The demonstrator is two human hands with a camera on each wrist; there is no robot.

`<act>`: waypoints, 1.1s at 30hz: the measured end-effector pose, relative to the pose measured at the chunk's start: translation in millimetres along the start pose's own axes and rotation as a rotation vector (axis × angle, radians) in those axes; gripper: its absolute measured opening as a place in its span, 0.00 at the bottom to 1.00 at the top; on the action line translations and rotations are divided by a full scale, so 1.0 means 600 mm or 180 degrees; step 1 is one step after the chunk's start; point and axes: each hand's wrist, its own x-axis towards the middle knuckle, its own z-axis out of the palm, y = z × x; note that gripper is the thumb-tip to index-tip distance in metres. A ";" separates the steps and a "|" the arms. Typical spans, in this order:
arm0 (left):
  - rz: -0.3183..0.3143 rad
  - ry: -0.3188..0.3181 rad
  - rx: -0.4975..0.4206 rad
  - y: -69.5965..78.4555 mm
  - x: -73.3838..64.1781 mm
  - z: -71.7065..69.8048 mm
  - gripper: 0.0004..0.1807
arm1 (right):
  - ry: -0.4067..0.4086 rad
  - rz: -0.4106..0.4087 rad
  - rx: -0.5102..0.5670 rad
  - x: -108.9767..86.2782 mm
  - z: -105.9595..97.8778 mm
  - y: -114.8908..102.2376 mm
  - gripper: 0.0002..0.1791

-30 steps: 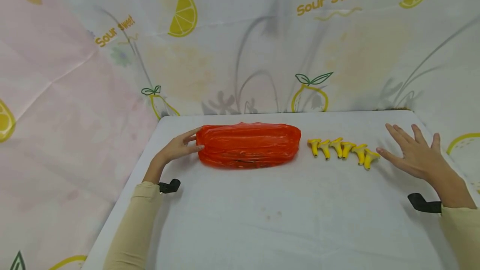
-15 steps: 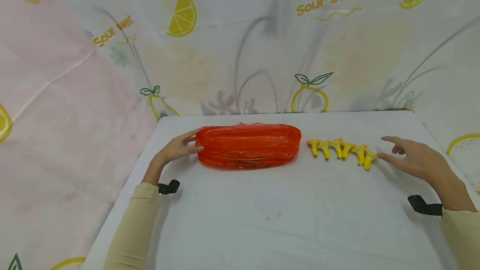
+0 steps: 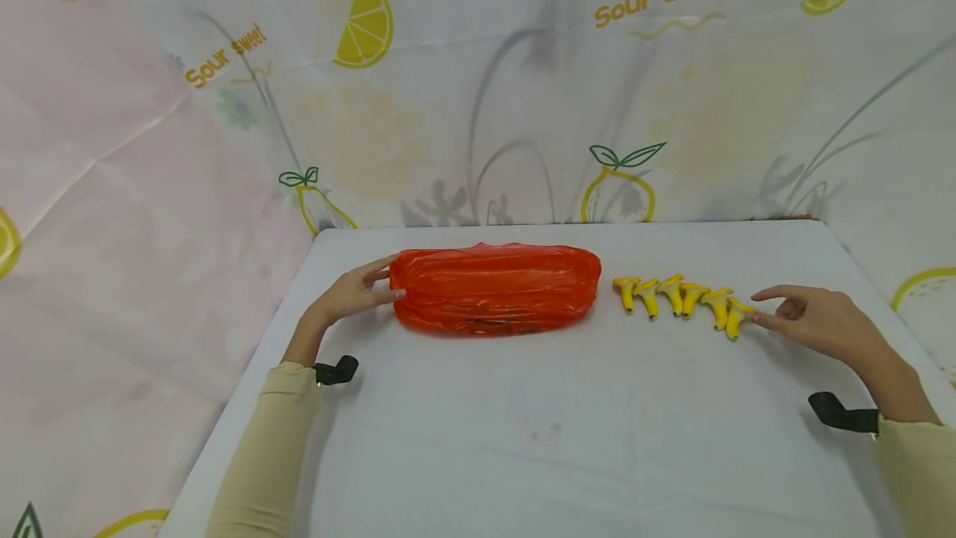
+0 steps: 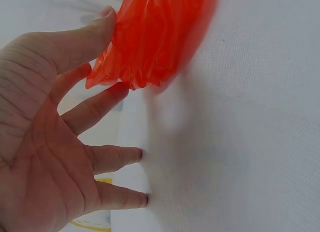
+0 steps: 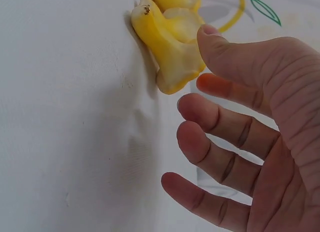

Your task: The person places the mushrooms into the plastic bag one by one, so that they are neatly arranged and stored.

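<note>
A crinkled red plastic bag [image 3: 493, 289] lies lengthwise on the white table. At its left end my left hand [image 3: 351, 293] pinches the edge of the plastic between thumb and index finger; in the left wrist view the bag [image 4: 155, 37] hangs over the fingertips, while the ring and little fingers [image 4: 120, 197] stretch out apart from it. To the bag's right runs a slanting row of several yellow trumpet-shaped mushrooms [image 3: 671, 295]. Beside the rightmost mushroom [image 5: 172, 52] is my right hand [image 3: 829, 322], its fingers loosely bent and its thumb tip right at the cap's rim.
The white table [image 3: 538, 438] spreads in front of the bag and the row, with a few faint stains [image 3: 545, 432]. A printed fabric backdrop [image 3: 485, 90] with lemon drawings rises behind it. Each wrist wears a black camera mount [image 3: 844, 413].
My right hand has gone from spread fingers to loosely bent ones, thumb and index finger drawing in toward the rightmost mushroom. The left hand and the bag have stayed in place.
</note>
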 end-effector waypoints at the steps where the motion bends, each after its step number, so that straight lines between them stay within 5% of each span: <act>1: -0.0004 0.0002 -0.0005 0.000 0.000 0.000 0.44 | -0.0012 0.0026 0.0031 0.000 0.001 0.000 0.29; 18: 0.0000 -0.0019 -0.0060 -0.001 0.001 0.001 0.44 | -0.0100 0.0171 0.0355 0.002 0.022 0.012 0.28; 33: -0.0002 0.0013 -0.0036 0.002 -0.002 0.000 0.44 | 0.0139 0.0050 0.0536 -0.005 0.027 0.007 0.24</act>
